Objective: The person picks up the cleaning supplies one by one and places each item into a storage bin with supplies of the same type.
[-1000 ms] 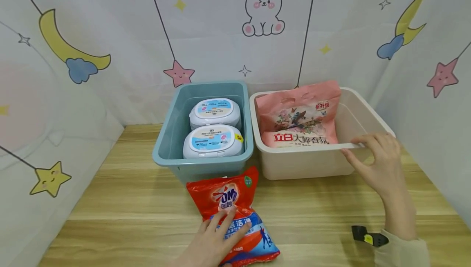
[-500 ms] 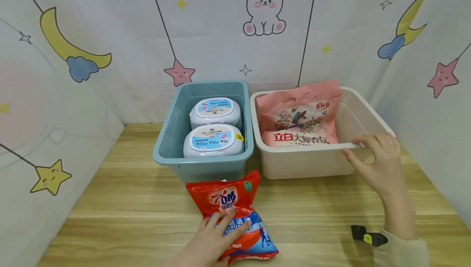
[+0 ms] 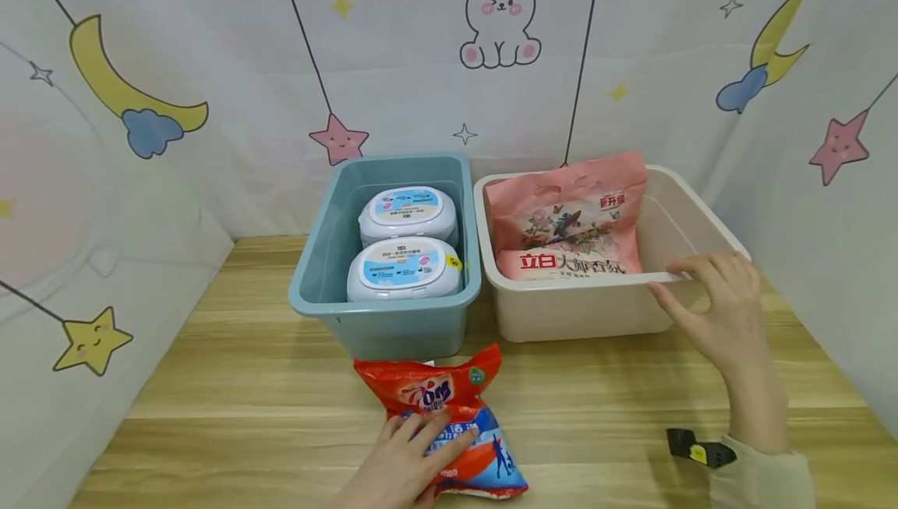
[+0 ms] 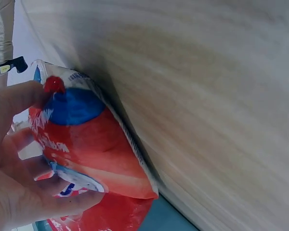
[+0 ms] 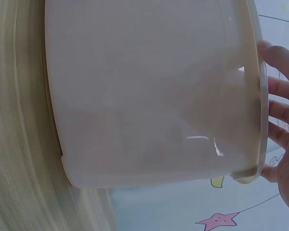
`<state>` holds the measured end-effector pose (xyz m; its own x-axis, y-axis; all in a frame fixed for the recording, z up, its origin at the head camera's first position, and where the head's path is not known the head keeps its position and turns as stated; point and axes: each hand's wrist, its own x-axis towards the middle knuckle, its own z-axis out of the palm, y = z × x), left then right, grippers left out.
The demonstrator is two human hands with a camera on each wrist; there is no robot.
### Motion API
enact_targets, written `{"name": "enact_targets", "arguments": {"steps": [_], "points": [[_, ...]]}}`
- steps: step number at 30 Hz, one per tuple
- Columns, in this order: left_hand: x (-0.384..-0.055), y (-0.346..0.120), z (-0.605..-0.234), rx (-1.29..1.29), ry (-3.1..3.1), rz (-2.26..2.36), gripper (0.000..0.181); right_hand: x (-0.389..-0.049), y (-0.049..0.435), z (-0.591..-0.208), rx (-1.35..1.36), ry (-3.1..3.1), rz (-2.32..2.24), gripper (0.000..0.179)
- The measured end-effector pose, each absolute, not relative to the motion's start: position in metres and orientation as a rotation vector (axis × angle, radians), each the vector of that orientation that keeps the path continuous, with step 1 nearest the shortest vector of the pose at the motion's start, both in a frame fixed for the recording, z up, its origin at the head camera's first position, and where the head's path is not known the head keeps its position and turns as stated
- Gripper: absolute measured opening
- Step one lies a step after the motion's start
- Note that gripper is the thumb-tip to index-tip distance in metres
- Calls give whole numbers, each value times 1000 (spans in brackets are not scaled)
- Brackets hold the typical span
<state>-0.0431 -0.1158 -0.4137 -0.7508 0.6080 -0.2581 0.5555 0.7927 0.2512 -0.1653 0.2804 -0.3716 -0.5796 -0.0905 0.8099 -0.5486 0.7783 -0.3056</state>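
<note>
Left hand (image 3: 397, 464) grips red bag (image 3: 484, 462) before blue bin's (image 3: 400, 334) front edge; right hand (image 3: 726, 314) pinches white bin (image 3: 578, 316) near front-right corner, presumably steadying both.

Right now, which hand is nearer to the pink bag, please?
Right: the right hand grips the white bin by its front rim, right of the pink bag inside it. The left hand is on the red bag, farther away, in front of the blue bin.

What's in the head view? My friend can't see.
A person's left hand holds a red-blue bag on a table; the right hand grips a cream bin with a pink bag inside. A blue bin beside it holds two white tubs.
</note>
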Motion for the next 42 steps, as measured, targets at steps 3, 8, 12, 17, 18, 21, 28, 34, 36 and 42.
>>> {"name": "enact_targets", "arguments": {"steps": [3,8,12,17,18,21,28,34,36,42], "points": [[-41,-116,-415,933,2693,203,73,-166,281,-372,479,-2108,686,69],[-40,-116,-416,966,2752,106,68,-165,281,-371,479,-2121,662,70],[-38,-116,-416,1006,2799,72,66,-164,280,-370,482,-2132,649,71],[-34,-118,-416,1106,2866,82,65,-164,279,-371,484,-2117,648,70],[-34,-118,-416,1110,2866,93,66,-164,279,-371,484,-2117,647,69],[-33,-116,-414,1104,2858,137,64,-163,279,-371,486,-2113,650,69],[-32,-111,-409,1145,2876,181,59,-163,280,-370,476,-2124,639,69],[-32,-106,-404,1235,2911,178,69,-162,283,-370,465,-2142,633,69],[-32,-105,-403,1267,2928,185,71,-163,283,-370,467,-2133,638,69],[-33,-102,-395,1297,2942,230,71,-164,282,-371,473,-2132,664,67]]}}
